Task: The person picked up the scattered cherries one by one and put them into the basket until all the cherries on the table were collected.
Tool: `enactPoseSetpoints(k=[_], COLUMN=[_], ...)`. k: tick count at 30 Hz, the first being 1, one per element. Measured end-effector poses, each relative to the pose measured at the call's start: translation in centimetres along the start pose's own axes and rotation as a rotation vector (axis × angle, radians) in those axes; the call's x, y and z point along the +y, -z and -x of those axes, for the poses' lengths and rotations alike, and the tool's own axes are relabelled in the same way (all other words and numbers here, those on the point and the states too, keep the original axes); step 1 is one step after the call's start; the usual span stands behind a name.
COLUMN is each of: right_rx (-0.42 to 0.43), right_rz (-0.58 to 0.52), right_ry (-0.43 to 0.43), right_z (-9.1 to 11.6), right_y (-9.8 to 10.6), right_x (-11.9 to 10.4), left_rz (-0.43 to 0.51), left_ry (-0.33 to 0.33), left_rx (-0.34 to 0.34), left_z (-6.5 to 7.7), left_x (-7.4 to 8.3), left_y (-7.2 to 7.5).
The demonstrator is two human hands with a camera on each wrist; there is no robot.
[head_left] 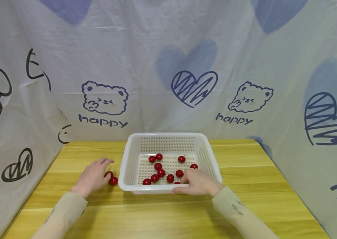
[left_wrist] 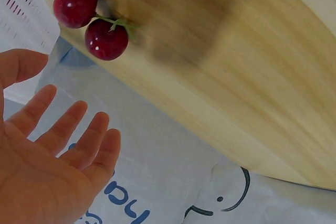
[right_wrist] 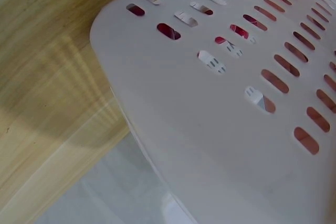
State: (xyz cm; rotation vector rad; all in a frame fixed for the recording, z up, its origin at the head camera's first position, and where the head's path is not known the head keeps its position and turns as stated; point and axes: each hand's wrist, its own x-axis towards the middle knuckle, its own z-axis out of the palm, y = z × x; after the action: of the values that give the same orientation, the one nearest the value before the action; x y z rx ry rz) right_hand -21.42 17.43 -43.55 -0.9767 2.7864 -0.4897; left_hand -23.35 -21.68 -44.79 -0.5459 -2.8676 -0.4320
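Note:
A white perforated plastic basket (head_left: pixel 168 135) stands on the wooden table, with several red cherries (head_left: pixel 161 172) on its bottom. My right hand (head_left: pixel 199 182) grips the front rim near the right corner, thumb outside and fingers inside. In the right wrist view the basket's outer wall (right_wrist: pixel 173 103) fills most of the picture; cherries and fingers show through its slots. Left of the basket, two cherries (left_wrist: pixel 106 39) lie on the table, joined by green stems. My left hand (head_left: pixel 93 176) hovers beside them, its fingers spread and apart from the fruit in the left wrist view.
The wooden table (head_left: pixel 246 205) runs out in front and to both sides of the basket. A white cloth (head_left: pixel 150 109) printed with hearts, bears and lettering hangs behind the table and along both sides.

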Motion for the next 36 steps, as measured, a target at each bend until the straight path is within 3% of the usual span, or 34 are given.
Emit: enactPoseSetpoints(k=[26, 36], right_rx=[0.001, 0.011], right_rz=[0.006, 0.002], right_ry=[0.004, 0.015], right_z=[0.1, 0.1], right_y=[0.0, 0.0], right_x=[0.0, 0.1], left_rz=[0.007, -0.005], left_ry=[0.058, 0.046], left_rx=[-0.153, -0.193], left_z=[0.9, 1.2], left_x=[0.0, -0.6], left_y=[-0.7, -1.1])
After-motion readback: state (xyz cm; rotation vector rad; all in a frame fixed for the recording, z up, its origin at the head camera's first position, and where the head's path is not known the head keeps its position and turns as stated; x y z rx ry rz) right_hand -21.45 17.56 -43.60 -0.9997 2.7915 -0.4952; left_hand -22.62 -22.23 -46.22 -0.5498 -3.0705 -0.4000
